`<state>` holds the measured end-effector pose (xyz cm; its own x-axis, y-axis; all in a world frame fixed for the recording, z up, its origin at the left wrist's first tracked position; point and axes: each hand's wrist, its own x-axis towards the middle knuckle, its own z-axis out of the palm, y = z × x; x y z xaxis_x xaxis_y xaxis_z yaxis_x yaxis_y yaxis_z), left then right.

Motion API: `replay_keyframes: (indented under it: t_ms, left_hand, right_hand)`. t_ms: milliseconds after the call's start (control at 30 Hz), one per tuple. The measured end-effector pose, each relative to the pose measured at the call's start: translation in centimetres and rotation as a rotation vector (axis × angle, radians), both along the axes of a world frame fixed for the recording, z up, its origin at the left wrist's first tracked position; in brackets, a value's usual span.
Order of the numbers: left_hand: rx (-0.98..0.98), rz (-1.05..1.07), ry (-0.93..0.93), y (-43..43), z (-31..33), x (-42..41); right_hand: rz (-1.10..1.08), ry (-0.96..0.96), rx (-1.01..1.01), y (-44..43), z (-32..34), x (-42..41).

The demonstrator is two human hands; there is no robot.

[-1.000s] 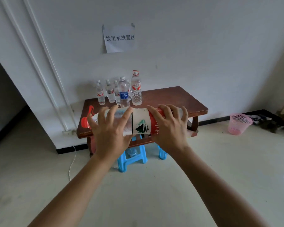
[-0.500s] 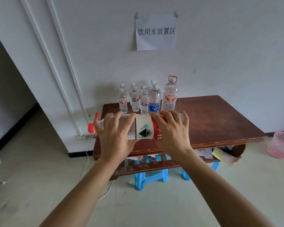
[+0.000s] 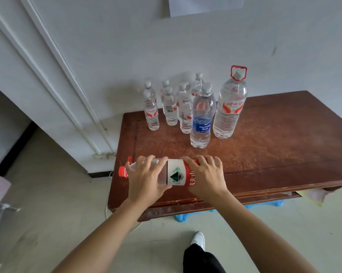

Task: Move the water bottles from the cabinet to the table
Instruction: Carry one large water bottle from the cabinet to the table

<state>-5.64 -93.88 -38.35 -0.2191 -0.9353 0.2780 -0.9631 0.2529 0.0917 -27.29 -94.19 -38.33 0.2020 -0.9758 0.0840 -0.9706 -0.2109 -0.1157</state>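
Over the table (image 3: 274, 146), both hands' fingers (image 3: 152, 162) wrap the sideways bottle (image 3: 175, 172).

Two hands, left hand (image 3: 146, 181) and right hand (image 3: 206, 179), hold a large water bottle (image 3: 176, 172) sideways over the wooden tabletop (image 3: 274, 150), near standing bottles (image 3: 202, 117).

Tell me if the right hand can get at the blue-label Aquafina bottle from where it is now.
Probably not yet. The right hand is wrapped around the large red-label bottle, shared with the left hand. The bare table up to the Aquafina bottle is unobstructed once it lets go.
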Motion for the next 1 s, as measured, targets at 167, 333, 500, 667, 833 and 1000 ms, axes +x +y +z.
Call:
replay_keyframes:
  t_ms: [167,333,500,667,833,1000]
  left_hand:
    - [0.152,0.068,-0.091,-6.9,-3.1,1.4]
    - [0.331,0.097,-0.095,-10.9,-7.2,3.2]
    - [0.321,0.002,-0.045,-13.1,-9.7,5.1]
    - [0.486,-0.155,-0.003,-17.4,-10.0,6.9]
    - [0.504,-0.097,0.073,-18.5,-9.9,7.0]
    - [0.468,0.252,0.39,-12.5,-10.7,6.5]
  right_hand:
    - [0.051,-0.025,0.152,-7.7,-3.8,1.9]
    - [0.073,0.029,0.305,-12.3,-7.1,3.9]
    - [0.063,0.074,0.309,-13.9,-9.1,4.8]
    - [-0.055,0.12,0.456,-16.7,-7.9,6.0]
    - [-0.148,0.118,0.516,-17.9,-7.1,6.6]
    - [-0.209,0.156,0.313,-14.1,-8.4,7.8]
